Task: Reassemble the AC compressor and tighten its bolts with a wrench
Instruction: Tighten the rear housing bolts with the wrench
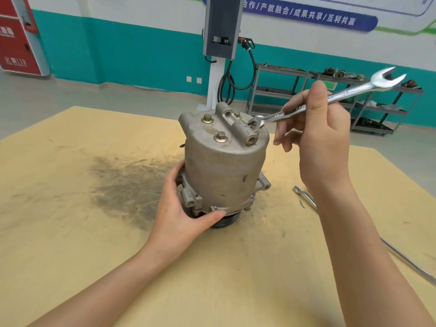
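The grey AC compressor (224,166) stands upright on its pulley on the yellow-covered table (70,232). Brass-washered bolts (207,118) (220,136) (237,115) show on its top cover. My left hand (181,208) grips the compressor's lower flange at the front left. My right hand (318,138) holds a chrome combination wrench (335,95) by its shank. The wrench's lower end (256,122) sits at the right rear of the top cover, behind the port block; any bolt under it is hidden. Its open-jaw end points up to the right.
A second slim wrench (304,197) lies on the table right of the compressor, partly behind my right forearm. A dark oily stain (127,185) spreads left of the compressor. Metal shelving (295,90) and a grey charging post (221,27) stand beyond the table.
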Demonstrator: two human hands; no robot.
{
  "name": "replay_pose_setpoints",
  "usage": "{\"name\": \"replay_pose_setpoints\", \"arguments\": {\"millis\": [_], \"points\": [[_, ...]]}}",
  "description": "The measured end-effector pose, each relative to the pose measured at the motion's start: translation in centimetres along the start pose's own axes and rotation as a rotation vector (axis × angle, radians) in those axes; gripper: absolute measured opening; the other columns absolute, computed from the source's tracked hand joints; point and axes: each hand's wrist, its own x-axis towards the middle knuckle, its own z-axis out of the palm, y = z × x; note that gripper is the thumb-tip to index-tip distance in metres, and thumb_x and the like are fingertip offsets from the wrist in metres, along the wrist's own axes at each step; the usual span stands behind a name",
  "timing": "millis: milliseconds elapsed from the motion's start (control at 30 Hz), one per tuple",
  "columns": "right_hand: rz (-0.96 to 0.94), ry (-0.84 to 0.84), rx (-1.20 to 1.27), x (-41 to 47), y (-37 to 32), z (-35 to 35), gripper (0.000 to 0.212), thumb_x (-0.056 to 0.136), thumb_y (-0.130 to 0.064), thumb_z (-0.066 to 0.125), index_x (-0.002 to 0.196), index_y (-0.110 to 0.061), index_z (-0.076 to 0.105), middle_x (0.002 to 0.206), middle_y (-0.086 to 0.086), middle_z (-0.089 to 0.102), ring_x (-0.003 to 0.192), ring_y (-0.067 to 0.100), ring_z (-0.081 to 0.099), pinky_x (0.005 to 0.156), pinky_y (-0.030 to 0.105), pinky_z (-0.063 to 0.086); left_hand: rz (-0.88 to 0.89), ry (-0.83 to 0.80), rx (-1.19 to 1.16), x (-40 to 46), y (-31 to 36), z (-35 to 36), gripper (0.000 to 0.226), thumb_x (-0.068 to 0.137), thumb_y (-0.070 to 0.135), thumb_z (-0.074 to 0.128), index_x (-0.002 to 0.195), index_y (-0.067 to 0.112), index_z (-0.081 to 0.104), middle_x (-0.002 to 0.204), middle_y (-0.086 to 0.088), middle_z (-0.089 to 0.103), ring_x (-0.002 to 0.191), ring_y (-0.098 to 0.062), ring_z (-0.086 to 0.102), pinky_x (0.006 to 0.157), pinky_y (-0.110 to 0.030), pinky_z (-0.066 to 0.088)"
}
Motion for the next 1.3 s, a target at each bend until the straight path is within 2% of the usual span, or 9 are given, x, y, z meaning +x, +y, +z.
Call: {"name": "replay_pose_setpoints", "arguments": {"millis": [200, 333, 567, 700, 767, 867, 1100, 1200, 1300], "points": [[0.229, 0.001, 0.177, 0.5, 0.4, -0.7, 0.045, 0.106, -0.035, 0.030, 0.078, -0.011, 0.056, 0.054, 0.005, 0.057, 0.049, 0.018, 0.053, 0.042, 0.023, 0.039, 0.016, 0.001, 0.026, 0.1, 0.1, 0.0, 0.095, 0.049, 0.057, 0.083, 0.119, 0.077, 0.021, 0.126, 0.050, 0.038, 0.124, 0.019, 0.039, 0.091, 0.004, 0.031], [0.211, -0.012, 0.184, 0.6, 0.9, -0.7, 0.045, 0.106, -0.034, 0.031, 0.077, -0.011, 0.057, 0.054, 0.005, 0.058, 0.048, 0.017, 0.054, 0.042, 0.023, 0.041, 0.008, 0.001, 0.020, 0.0, 0.1, 0.0, 0.095, 0.048, 0.058, 0.083, 0.118, 0.077, 0.021, 0.126, 0.049, 0.039, 0.124, 0.019, 0.040, 0.091, 0.004, 0.031], [-0.418, 0.026, -0.151, -0.6, 1.2, 0.3, 0.028, 0.099, -0.035, 0.048, 0.076, -0.017, 0.051, 0.054, -0.006, 0.053, 0.044, 0.021, 0.052, 0.043, 0.031, 0.037, -0.012, -0.004, -0.002, 0.1, 0.0, 0.0, 0.097, 0.046, 0.057, 0.083, 0.119, 0.076, 0.023, 0.126, 0.047, 0.041, 0.124, 0.016, 0.042, 0.090, 0.003, 0.035], [-0.708, 0.001, -0.348, -0.8, 0.7, 0.7, 0.040, 0.100, -0.037, 0.044, 0.079, -0.007, 0.059, 0.061, -0.004, 0.049, 0.045, 0.020, 0.046, 0.043, 0.033, 0.036, -0.013, -0.002, 0.004, 0.1, -0.1, 0.0, 0.097, 0.046, 0.059, 0.083, 0.120, 0.074, 0.022, 0.126, 0.048, 0.040, 0.124, 0.019, 0.040, 0.089, 0.004, 0.033], [-0.645, 0.042, -0.298, -0.7, 0.4, 0.6, 0.033, 0.102, -0.036, 0.041, 0.082, -0.014, 0.054, 0.060, -0.006, 0.050, 0.045, 0.020, 0.050, 0.043, 0.033, 0.037, -0.013, -0.002, 0.003, 0.1, -0.1, 0.0, 0.097, 0.046, 0.059, 0.083, 0.121, 0.074, 0.022, 0.127, 0.046, 0.041, 0.124, 0.018, 0.040, 0.089, 0.004, 0.033], [-0.349, 0.123, -0.112, -0.3, 0.1, 0.2, 0.035, 0.103, -0.035, 0.032, 0.078, -0.021, 0.050, 0.053, -0.009, 0.053, 0.045, 0.017, 0.053, 0.044, 0.027, 0.039, -0.016, 0.000, -0.005, 0.1, -0.2, 0.0, 0.098, 0.046, 0.059, 0.084, 0.120, 0.075, 0.023, 0.128, 0.046, 0.042, 0.124, 0.018, 0.041, 0.088, 0.004, 0.034], [0.288, 0.058, 0.256, 0.8, 1.5, -0.3, 0.047, 0.105, -0.041, 0.030, 0.078, -0.013, 0.056, 0.051, 0.003, 0.054, 0.046, 0.019, 0.052, 0.042, 0.022, 0.037, -0.026, 0.008, -0.012, 0.1, -0.3, 0.0, 0.099, 0.045, 0.061, 0.084, 0.120, 0.077, 0.022, 0.127, 0.047, 0.041, 0.123, 0.020, 0.040, 0.086, 0.006, 0.033], [0.321, 0.038, 0.295, 0.9, 2.0, -0.3, 0.047, 0.104, -0.043, 0.031, 0.078, -0.013, 0.056, 0.051, 0.003, 0.054, 0.046, 0.017, 0.053, 0.042, 0.022, 0.038, -0.025, 0.009, -0.009, 0.1, -0.3, 0.1, 0.099, 0.044, 0.062, 0.083, 0.119, 0.078, 0.021, 0.126, 0.049, 0.040, 0.122, 0.022, 0.039, 0.085, 0.007, 0.033], [0.130, 0.060, 0.173, 0.4, 2.2, -0.1, 0.046, 0.105, -0.041, 0.031, 0.076, -0.014, 0.056, 0.051, 0.001, 0.055, 0.046, 0.017, 0.053, 0.042, 0.024, 0.039, -0.023, 0.014, -0.004, 0.1, -0.3, 0.0, 0.100, 0.044, 0.062, 0.083, 0.119, 0.078, 0.020, 0.127, 0.049, 0.039, 0.122, 0.023, 0.038, 0.085, 0.006, 0.035]]}}
